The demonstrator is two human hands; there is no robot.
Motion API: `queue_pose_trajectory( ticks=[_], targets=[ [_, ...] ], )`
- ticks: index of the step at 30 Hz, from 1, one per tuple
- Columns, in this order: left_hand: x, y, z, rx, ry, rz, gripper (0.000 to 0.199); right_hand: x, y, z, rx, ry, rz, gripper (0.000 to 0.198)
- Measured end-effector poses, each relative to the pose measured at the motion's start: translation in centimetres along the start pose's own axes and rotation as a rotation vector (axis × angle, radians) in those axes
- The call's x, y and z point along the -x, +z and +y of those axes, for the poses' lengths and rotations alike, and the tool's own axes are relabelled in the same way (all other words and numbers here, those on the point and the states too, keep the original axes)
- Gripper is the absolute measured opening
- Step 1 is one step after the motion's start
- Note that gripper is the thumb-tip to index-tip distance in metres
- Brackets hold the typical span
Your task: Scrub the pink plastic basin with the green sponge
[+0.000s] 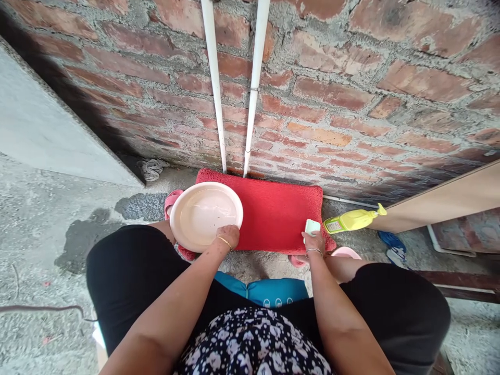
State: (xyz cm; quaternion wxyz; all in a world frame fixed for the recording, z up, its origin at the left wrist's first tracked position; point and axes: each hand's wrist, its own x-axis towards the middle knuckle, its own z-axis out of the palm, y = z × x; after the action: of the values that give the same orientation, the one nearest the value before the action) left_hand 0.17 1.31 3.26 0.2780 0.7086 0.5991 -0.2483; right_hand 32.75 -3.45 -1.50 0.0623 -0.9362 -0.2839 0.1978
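Observation:
A pale pink basin (187, 208) with clear water in it rests on the left end of a red textured mat or cushion (273, 208). My left hand (228, 235) is closed at the basin's near right rim, with the fingertips hidden from view. Over the mat's right end, my right hand (314, 241) grips a small pale mint-green block (312, 226) with rounded corners; its exact kind cannot be made out. Just right of that hand, a yellow-green pump bottle (351, 220) lies or leans beside the mat, pointing right.
A brick wall (320, 94) with two white pipes (252, 94) rises behind the mat. Pink slippers (172, 200) flank it. A grey slab (58, 114) stands at left, a tan board (437, 198) at right. Wet patches (88, 239) mark the concrete floor.

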Motion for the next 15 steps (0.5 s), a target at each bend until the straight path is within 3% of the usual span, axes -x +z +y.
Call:
queue_pose_trajectory(
  ticks=[4,6,11,13,15],
  targets=[
    [0.1,0.1,-0.1,0.01,0.005,0.015,0.033,0.2,0.2,-0.3,-0.047,-0.014,0.03,0.051],
    [0.4,0.1,-0.1,0.015,0.016,0.021,0.033,1.4,1.5,-2.0,-0.056,-0.147,0.029,0.049],
    [0.9,0.0,-0.4,0.034,0.029,0.028,0.034,6.0,5.0,-6.9,0.154,-0.699,-0.023,0.038],
    [0.9,0.2,-0.5,0.045,0.03,0.03,0.033,6.8,5.5,-7.5,0.236,-0.776,-0.042,0.036],
    [0.8,0.6,-0.7,0.067,0.026,0.038,0.033,6.5,5.2,-6.8,0.251,-0.733,-0.05,0.037]
  ],
)
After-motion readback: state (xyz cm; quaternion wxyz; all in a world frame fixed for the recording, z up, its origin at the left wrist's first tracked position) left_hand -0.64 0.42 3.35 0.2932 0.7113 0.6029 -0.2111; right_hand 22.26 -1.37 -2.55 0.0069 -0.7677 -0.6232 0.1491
